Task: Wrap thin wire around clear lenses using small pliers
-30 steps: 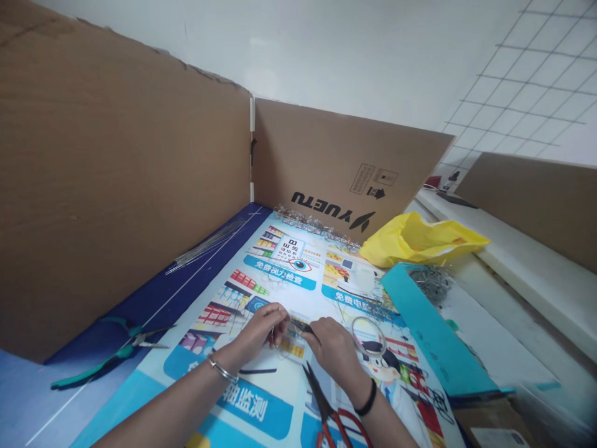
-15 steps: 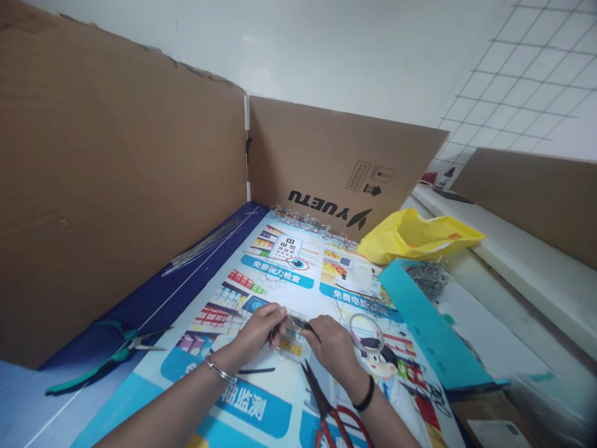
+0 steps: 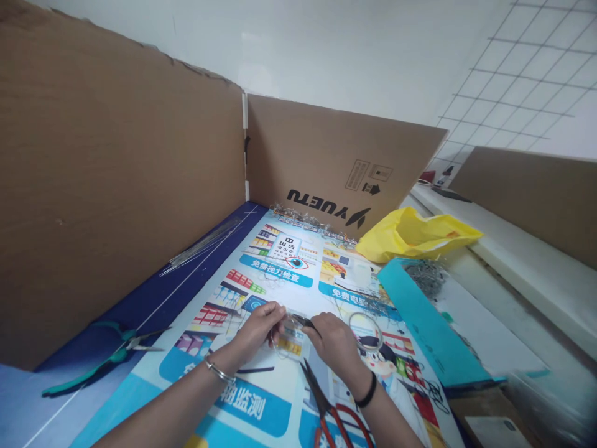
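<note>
My left hand (image 3: 267, 323), with a silver bracelet at its wrist, pinches a thin wire (image 3: 276, 350) that curves below its fingertips. Dark, narrow-tipped pliers (image 3: 303, 321) are in my right hand (image 3: 332, 339), their tip pointing left toward the left fingertips. Whether the tip grips the wire is too small to tell. Both hands are close together above the printed poster (image 3: 261, 379). Red-handled scissors (image 3: 326, 407) lie below my right hand, blades partly apart. A coil of thin wire (image 3: 366, 331) rests just right of that hand.
Green-handled pliers (image 3: 122, 353) and straight wires (image 3: 203, 246) lie at the left. Cardboard panels (image 3: 326, 162) stand behind. At the right are a yellow bag (image 3: 415, 236) and a turquoise box (image 3: 433, 336) holding a tangle of small metal pieces (image 3: 426, 278).
The view has shifted slightly. My hands hold nearly the same place, and the wire loop under my left fingers hangs a little differently.
</note>
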The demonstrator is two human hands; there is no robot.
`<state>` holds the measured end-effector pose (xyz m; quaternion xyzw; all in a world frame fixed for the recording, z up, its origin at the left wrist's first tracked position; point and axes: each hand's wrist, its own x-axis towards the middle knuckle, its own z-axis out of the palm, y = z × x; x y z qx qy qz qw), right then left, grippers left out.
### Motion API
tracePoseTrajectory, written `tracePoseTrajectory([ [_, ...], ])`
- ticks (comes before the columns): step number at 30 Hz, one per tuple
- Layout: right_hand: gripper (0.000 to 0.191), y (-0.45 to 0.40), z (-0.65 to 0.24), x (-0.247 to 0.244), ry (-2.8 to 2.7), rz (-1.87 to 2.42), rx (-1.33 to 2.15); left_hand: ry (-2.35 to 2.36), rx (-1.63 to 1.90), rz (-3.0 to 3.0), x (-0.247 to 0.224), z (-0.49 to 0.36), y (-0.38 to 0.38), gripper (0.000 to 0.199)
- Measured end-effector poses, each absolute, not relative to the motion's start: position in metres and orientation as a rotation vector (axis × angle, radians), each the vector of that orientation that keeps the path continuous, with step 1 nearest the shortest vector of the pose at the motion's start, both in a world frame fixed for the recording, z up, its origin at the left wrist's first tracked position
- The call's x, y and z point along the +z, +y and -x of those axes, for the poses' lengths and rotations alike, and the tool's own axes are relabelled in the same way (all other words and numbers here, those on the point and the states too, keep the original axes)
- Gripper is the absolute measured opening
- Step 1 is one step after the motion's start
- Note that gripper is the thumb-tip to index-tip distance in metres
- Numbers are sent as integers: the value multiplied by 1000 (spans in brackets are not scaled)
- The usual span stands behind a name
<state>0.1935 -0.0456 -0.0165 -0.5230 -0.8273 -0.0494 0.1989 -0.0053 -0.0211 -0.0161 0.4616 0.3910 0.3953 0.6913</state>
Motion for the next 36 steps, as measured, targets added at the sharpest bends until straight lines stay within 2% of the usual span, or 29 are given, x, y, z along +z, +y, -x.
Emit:
tracePoseTrajectory([
  [10, 28, -47, -191, -15, -2351, 1460, -263, 886, 876, -1054, -13, 5, -22, 34],
  [24, 31, -46, -193, -14, -2342, 1491, -126, 950, 837, -1040, -11, 3, -21, 27],
  [30, 31, -45, -194, -16, -2335, 1504, -152, 925, 837, -1041, -10, 4, -21, 21],
  [36, 33, -43, -196, -17, -2309, 1530, -224, 908, 839, -1042, -10, 5, -22, 24],
])
